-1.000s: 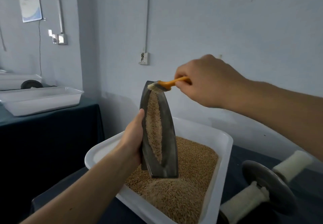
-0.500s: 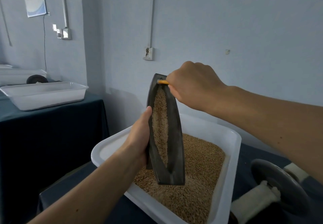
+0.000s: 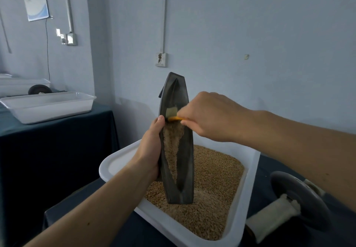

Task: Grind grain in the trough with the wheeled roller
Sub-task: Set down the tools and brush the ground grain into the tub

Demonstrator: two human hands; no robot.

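Over the white tray (image 3: 252, 169) of grain (image 3: 212, 192), the trough (image 3: 186, 150) stands nearly upright, lower end at the heap. Its left edge is gripped by the left hand (image 3: 151, 150); the right hand (image 3: 210, 115) pinches an orange brush (image 3: 172, 113) in the groove, grain below it. Rightward lies the wheeled roller (image 3: 297, 198), nearer the right hand.

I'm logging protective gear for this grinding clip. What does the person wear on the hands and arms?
Nothing that shows. The left hand and the right hand are bare: no gloves, rings or bandages in view. The left forearm and the right forearm are bare too, with no sleeve, watch or bracelet as far as the picture's edge.
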